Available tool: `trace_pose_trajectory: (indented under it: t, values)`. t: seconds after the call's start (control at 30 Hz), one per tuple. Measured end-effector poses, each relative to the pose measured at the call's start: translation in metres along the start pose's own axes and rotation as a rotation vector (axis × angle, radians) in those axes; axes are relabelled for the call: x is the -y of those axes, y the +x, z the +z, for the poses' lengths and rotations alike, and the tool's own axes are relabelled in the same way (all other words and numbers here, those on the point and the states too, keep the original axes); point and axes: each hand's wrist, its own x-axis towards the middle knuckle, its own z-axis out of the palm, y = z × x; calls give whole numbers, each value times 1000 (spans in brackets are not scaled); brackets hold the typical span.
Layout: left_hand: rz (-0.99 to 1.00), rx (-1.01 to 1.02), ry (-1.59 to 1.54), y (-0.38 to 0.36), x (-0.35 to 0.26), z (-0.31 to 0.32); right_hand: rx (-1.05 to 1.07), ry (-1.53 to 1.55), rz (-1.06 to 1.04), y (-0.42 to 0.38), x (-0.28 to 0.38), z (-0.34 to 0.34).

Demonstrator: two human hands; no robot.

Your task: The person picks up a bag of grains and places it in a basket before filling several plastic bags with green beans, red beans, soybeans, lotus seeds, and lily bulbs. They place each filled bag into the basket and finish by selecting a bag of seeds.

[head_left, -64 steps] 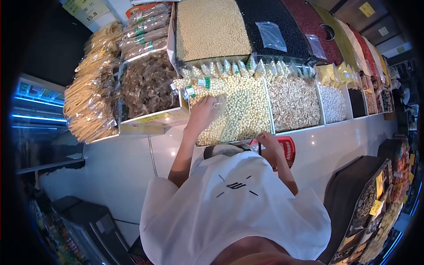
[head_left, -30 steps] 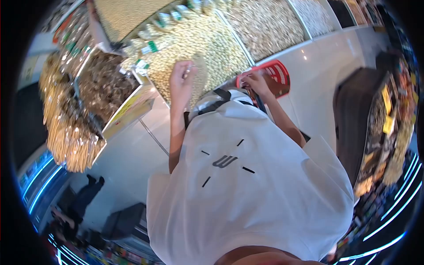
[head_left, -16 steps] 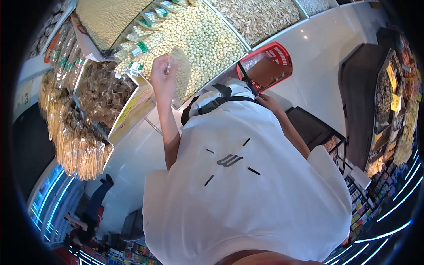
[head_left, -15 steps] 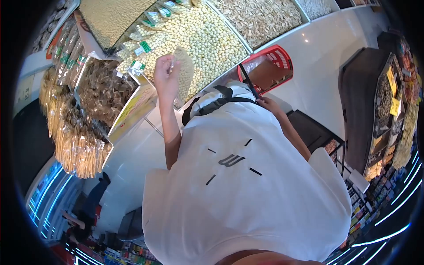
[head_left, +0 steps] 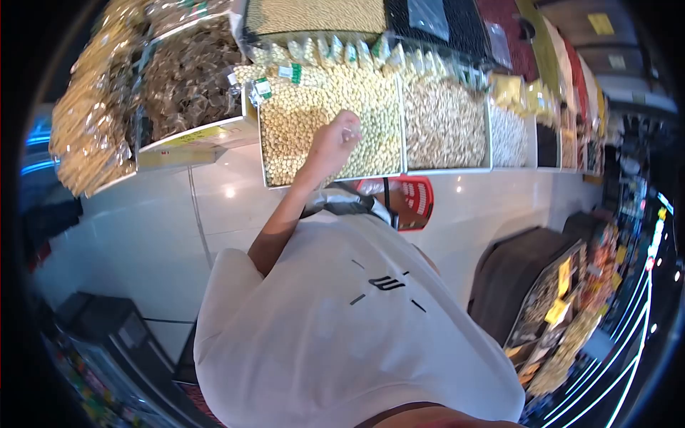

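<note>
My left hand point(head_left: 337, 143) is over a bin of pale round beans point(head_left: 371, 153), its fingers curled together. Something small and shiny shows at the fingertips, but I cannot make out what it is. The beans left of the hand look browner than those on its right. Only a sliver of my right arm shows beside the white shirt point(head_left: 357, 314); my right hand is hidden. A red basket point(head_left: 416, 203) hangs in front of my body, below the edge of the bins.
Small packed bags point(head_left: 349, 53) line the bin's back edge. Dark dried goods point(head_left: 193, 82) lie to the left, flaky pale pieces point(head_left: 446, 125) to the right. A dark display stand point(head_left: 521, 285) is at the lower right.
The view has turned, bringing more bins in on the right. My left hand is further over the beans; the clear bean-filled bag no longer shows distinctly. My right hand has left the view.
</note>
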Motion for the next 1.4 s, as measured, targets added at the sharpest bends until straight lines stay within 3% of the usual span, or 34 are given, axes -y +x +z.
trace_pose_trajectory:
  t: [0.03,0.07,0.1,0.17,0.23,0.3,0.33,0.4,0.43,0.47,0.63,0.67,0.7,0.73,0.8,0.83,0.93,1.0,1.1,1.17,1.3,1.4]
  values:
    - [4,-52,-10,0,1,2,-8,-19,-41,4,13,-3]
    - [11,-42,-16,-1,1,4,345,-402,127,54,42,-9]
    - [20,-35,-16,1,2,6,425,-573,-21,83,56,-12]
    - [74,-93,-7,7,15,10,55,-318,-113,126,80,-9]
    - [25,-64,19,10,15,10,37,-69,-180,156,112,-2]
    - [-30,-92,30,14,13,7,262,43,-241,173,138,6]
    - [-85,-91,12,17,13,8,284,46,-321,176,148,12]
    - [4,-163,-8,29,22,9,290,70,-419,184,172,25]
    - [78,-220,-53,31,26,10,205,-100,-435,184,182,29]
    - [10,-209,-61,36,30,9,115,-268,-444,188,189,32]
    - [-42,-285,-68,63,61,-4,-3,-166,-578,230,176,50]
    - [6,-289,-147,62,59,-8,19,-107,-537,228,170,45]
    - [153,-334,-42,74,99,-10,34,-46,-487,224,160,36]
    - [-16,-315,-110,65,73,-17,68,19,-446,227,135,29]
    - [-161,-254,-109,62,61,-27,162,59,-292,198,82,15]
    - [-116,-271,-26,66,73,-28,224,30,-203,180,63,4]
    - [-242,-222,-94,64,60,-31,248,-8,-49,121,-2,12]
    - [-263,-174,-46,62,61,-33,257,45,68,77,-3,23]
    - [-232,-112,-102,60,57,-40,60,250,203,27,16,36]
    - [-326,-139,2,63,65,-46,-69,163,192,8,29,39]
    - [-386,-126,-9,64,60,-45,-66,145,358,-7,25,48]
    - [-373,-123,-25,68,63,-43,-47,91,332,-9,25,50]
